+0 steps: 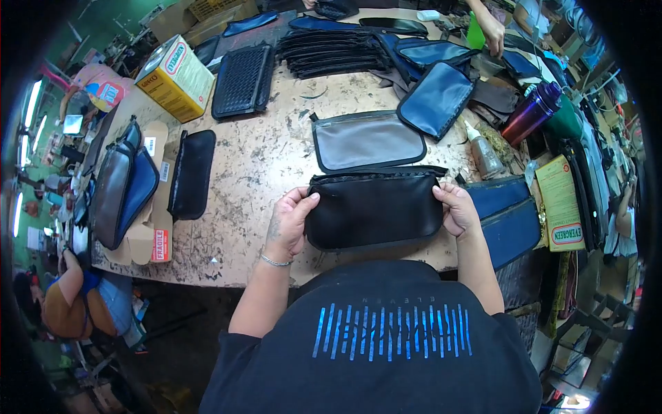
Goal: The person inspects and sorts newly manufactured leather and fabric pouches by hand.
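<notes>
A black zippered pouch [376,214] is held up over the front edge of the table, its zipper edge at the top. My left hand [293,217] pinches its left side near the upper corner, thumb on the front face. On the opposite side, my right hand [455,210] grips the upper right corner in the same way. Just behind it lies a grey pouch [369,141] with dark edging, flat on the table. A blue pouch [438,100] overlaps that one's right end. Other blue pouches [507,221] rest to the right of my right hand.
A yellow Evergreen can [176,79] stands at the back left near a woven black panel [241,81]. Black pieces [331,54] are stacked at the back. A glue bottle [485,153] and purple flask [531,114] stand right. A cardboard box [155,224] holds pouches. Another person's hand [491,33] reaches in.
</notes>
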The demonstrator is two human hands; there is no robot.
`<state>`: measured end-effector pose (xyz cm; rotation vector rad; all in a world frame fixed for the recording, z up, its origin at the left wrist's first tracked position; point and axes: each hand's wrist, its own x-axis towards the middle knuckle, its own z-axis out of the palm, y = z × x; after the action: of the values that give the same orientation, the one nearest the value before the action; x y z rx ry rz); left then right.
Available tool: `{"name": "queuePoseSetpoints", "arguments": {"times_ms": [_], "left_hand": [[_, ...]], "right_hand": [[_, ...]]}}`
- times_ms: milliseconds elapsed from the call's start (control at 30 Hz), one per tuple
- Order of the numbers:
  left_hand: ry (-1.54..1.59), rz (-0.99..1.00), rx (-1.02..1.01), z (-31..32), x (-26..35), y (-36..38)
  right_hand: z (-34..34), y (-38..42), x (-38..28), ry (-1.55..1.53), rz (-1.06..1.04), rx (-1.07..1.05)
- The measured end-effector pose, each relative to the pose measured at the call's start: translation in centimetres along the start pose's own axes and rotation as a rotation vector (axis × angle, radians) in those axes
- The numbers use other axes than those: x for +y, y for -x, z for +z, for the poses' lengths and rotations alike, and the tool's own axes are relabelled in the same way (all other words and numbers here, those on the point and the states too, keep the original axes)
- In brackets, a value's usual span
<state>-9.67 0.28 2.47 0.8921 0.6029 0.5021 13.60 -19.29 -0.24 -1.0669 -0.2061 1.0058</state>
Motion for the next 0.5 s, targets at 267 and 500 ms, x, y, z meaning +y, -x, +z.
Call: {"name": "queuePoseSetpoints", "arguments": {"times_ms": [267, 500], "left_hand": [[-1.072, 0.089, 0.257, -3.3, -2.5, -0.6], [-1.378, 0.642, -0.172, -1.0, 0.1, -4.1]], "right_hand": [[1.9, 1.7, -0.5, 1.349, -0.169, 0.335], [7.4, -2.3, 0.4, 1.671, -0.464, -0.291]]}}
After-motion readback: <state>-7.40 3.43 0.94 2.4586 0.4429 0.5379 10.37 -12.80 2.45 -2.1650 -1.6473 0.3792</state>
